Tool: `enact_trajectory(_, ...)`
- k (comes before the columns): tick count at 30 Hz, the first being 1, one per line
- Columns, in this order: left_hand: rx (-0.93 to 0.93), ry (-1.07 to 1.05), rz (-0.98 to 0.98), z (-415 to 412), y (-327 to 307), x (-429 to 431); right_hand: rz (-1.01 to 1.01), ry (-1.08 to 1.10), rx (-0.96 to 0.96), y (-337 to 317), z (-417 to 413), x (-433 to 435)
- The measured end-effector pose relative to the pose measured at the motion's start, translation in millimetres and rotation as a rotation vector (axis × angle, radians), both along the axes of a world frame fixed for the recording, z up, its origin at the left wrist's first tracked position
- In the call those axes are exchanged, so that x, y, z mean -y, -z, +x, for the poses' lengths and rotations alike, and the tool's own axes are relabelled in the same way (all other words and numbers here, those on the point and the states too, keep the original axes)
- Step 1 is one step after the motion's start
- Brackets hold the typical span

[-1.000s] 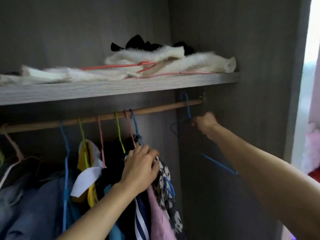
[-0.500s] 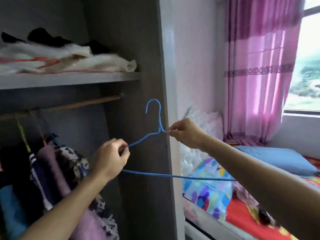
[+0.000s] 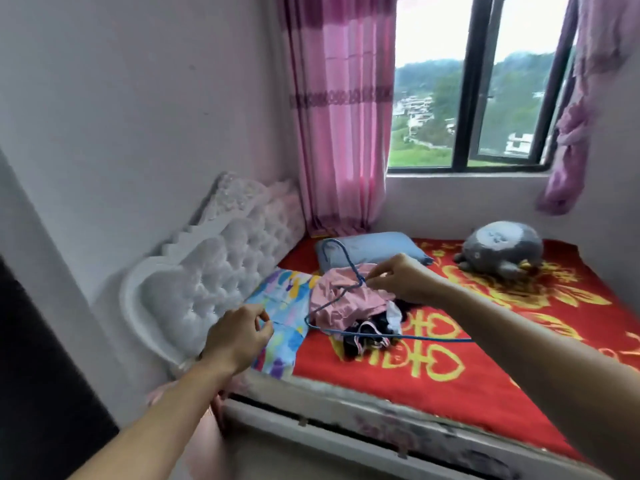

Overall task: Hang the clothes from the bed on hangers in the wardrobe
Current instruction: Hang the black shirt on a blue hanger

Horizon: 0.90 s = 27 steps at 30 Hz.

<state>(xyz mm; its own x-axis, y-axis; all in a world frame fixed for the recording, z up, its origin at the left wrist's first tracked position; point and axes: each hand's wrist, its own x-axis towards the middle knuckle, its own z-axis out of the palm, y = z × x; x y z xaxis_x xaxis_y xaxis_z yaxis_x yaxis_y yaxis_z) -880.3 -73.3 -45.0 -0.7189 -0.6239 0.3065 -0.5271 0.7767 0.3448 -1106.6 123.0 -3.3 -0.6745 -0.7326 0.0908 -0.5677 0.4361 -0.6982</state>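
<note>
We have turned from wardrobe to red-blanketed bed (image 3: 381,375), and our left hand (image 3: 239,336) has let go, loosely curled, empty. Our right hand (image 3: 401,280) pinches the thin blue wire hanger (image 3: 353,264) above the crumpled pink garment (image 3: 332,299); the left should find its collar first.

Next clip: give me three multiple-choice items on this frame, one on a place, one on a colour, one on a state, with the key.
1. Where does the clothes pile lie? A floor; B on the bed beside the patterned pillow; C windowsill.
2. The hanger colour? A pink; B green; C blue.
3. What grips the hanger? A right hand alone; B left hand alone; C both hands.
Key: B, it sits on the red blanket; C, blue wire; A, the right hand pinches its neck, the left hand is apart.
</note>
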Motion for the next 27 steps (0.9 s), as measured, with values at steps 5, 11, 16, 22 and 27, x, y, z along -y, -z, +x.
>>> enact_trajectory(5, 0.155, 0.154, 0.058, -105.4, 41.7, -8.9, 0.09, 0.213, 0.082, 56.8, -94.5, -61.9)
enact_trajectory(11, 0.283, 0.311, 0.147, -241.2, 97.8, 5.0, 0.268, 0.409, 0.244, 123.3, -202.2, -95.3)
enact_trajectory(16, 0.404, 0.422, 0.181, -350.3, 133.6, 27.2, 0.394, 0.549, 0.346, 158.8, -273.5, -97.7)
enact_trajectory(22, 0.567, 0.486, 0.207, -449.5, 177.1, 40.7, 0.533, 0.698, 0.177, 189.4, -327.3, -94.2)
enact_trajectory(27, 0.69, 0.466, 0.261, -507.6, 226.4, 41.0, 0.599, 0.711, 0.104, 242.4, -395.3, -90.4)
